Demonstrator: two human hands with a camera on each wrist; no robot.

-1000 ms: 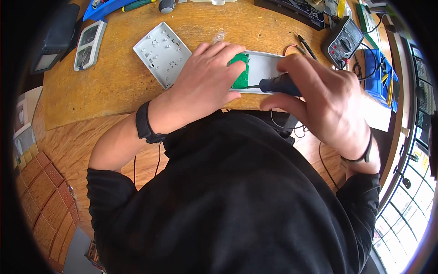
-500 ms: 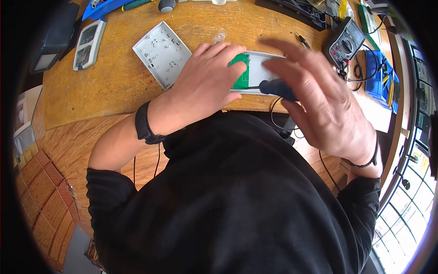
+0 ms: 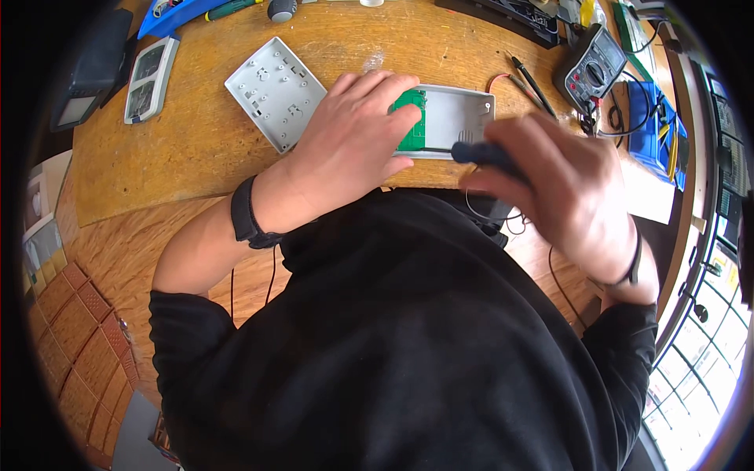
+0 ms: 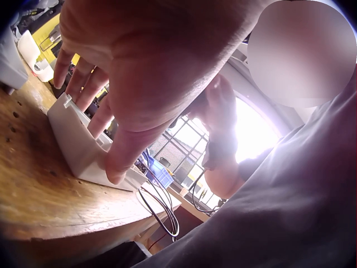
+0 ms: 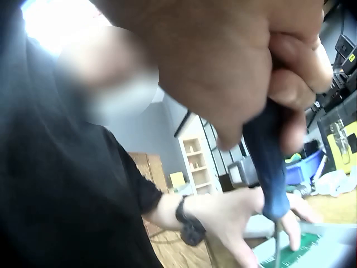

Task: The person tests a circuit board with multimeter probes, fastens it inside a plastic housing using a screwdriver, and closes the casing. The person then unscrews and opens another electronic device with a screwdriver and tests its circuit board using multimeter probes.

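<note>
A grey plastic case (image 3: pixel 455 118) with a green circuit board (image 3: pixel 414 122) inside lies on the wooden bench (image 3: pixel 188 141). My left hand (image 3: pixel 353 145) presses down on the case's left half with spread fingers; in the left wrist view its fingers (image 4: pixel 114 162) rest on the case (image 4: pixel 72 139). My right hand (image 3: pixel 550 184) grips a blue-handled screwdriver (image 3: pixel 479 153), its tip pointing into the case. The right wrist view shows the screwdriver (image 5: pixel 270 167) held upright over the green board (image 5: pixel 295 254).
A separate grey cover plate (image 3: pixel 275 90) lies left of the case. A multimeter (image 3: pixel 591 69) with probes (image 3: pixel 526 78) sits at the right, a blue bin (image 3: pixel 652 133) beyond it. Another small device (image 3: pixel 148 78) lies far left. The bench edge is close to my body.
My right hand opened its fingers over the screwdriver half a second ago and has now closed round the handle again, shifted slightly down and right. The left hand has stayed on the case.
</note>
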